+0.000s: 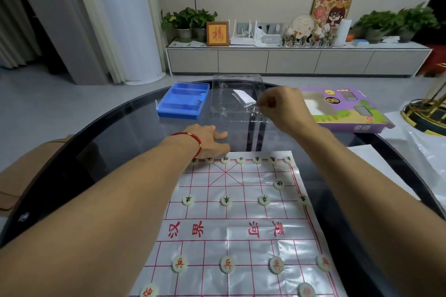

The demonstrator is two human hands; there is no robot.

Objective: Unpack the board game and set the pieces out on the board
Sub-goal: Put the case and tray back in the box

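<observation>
Head view, blue tray [183, 103], purple box [347, 110]

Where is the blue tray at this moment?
In the head view the blue tray sits at the table's far edge, left of centre, beside the clear plastic lid.

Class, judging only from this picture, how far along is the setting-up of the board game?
Mostly done: the board sheet is spread, with green-lettered pieces on the far rows and red-lettered pieces nearer. In hand: the left hand rests at the far-left corner pieces; the right hand pinches something small at the clear tray. Remaining pieces: cannot tell.
</observation>
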